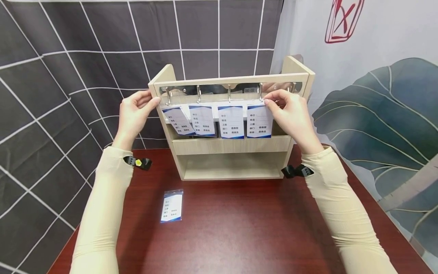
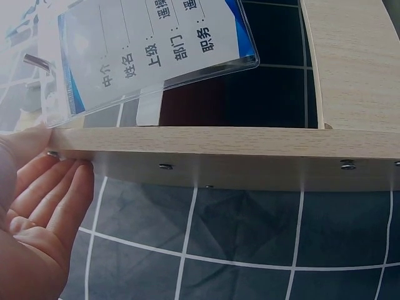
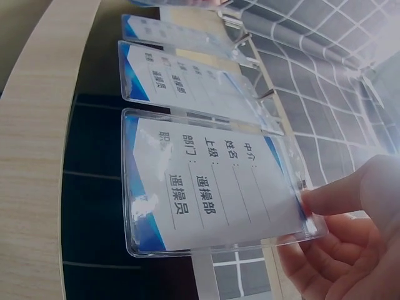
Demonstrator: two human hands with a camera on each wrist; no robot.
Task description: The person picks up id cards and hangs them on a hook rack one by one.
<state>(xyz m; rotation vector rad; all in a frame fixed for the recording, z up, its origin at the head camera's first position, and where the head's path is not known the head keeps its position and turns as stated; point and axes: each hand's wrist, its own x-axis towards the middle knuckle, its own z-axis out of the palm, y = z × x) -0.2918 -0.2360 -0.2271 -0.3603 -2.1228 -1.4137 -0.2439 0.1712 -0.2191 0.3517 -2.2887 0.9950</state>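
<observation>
A pale wooden rack (image 1: pixel 230 146) stands on the table, with a row of metal hooks along a shiny strip near its top. Several clear-sleeved name badges hang there side by side. My right hand (image 1: pixel 292 116) pinches the top corner of the rightmost badge (image 1: pixel 259 121) between thumb and fingers, just below a hook (image 1: pixel 261 91). The right wrist view shows that badge (image 3: pixel 200 187) tilted, its printed side facing the camera. At the upper left, my left hand (image 1: pixel 135 116) grips the rack's side panel (image 2: pixel 219 142), thumb in front. The leftmost badge (image 1: pixel 178 121) hangs slanted, overlapping its neighbour.
Another badge (image 1: pixel 172 207) lies flat on the dark red tabletop (image 1: pixel 232 228), in front of the rack's left side. Dark grid-patterned cloth (image 1: pixel 198 26) hangs behind and to the left. A leaf-printed white curtain (image 1: pixel 308 34) is on the right.
</observation>
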